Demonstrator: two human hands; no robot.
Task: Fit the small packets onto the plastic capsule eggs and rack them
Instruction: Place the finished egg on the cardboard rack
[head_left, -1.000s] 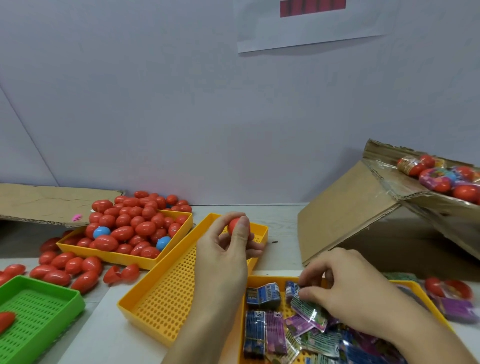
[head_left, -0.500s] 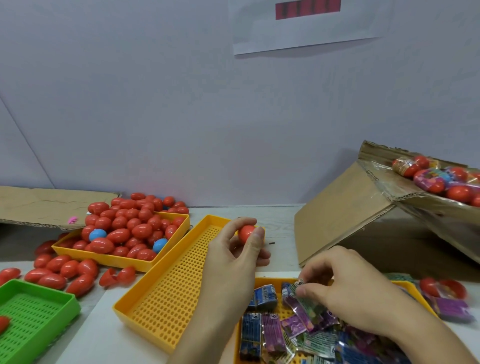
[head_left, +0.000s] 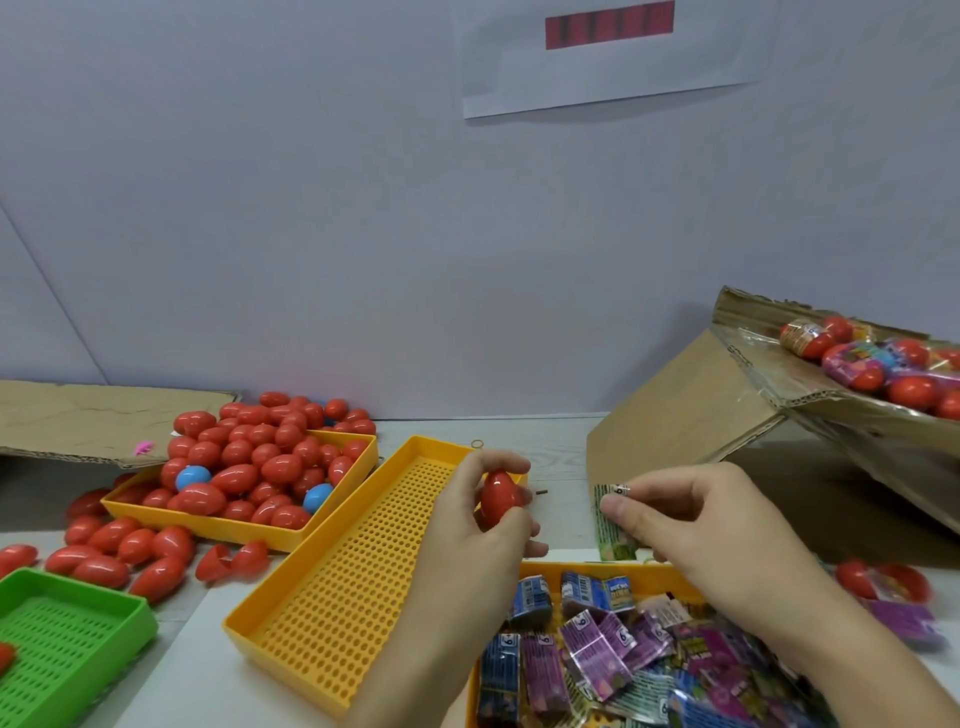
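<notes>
Clearly, the left hand (head_left: 467, 525) held a smooth red plastic capsule egg (head_left: 498, 496) between thumb and curled fingers, above the far end of the empty yellow perforated plastic tray (head_left: 332, 597). Just to its right, but apart from it, the right hand (head_left: 691, 525) pinched a small green crinkled foil packet (head_left: 613, 525) by its top edge, so it hung down over the yellow tray of packets (head_left: 649, 571) below both hands. I judged that the glossy, rounded egg could slip from the fingers when the packet was pushed on, and that the thin film could crease or tear if forced. The piled packets (head_left: 597, 654) looked shiny and wrinkled.
</notes>
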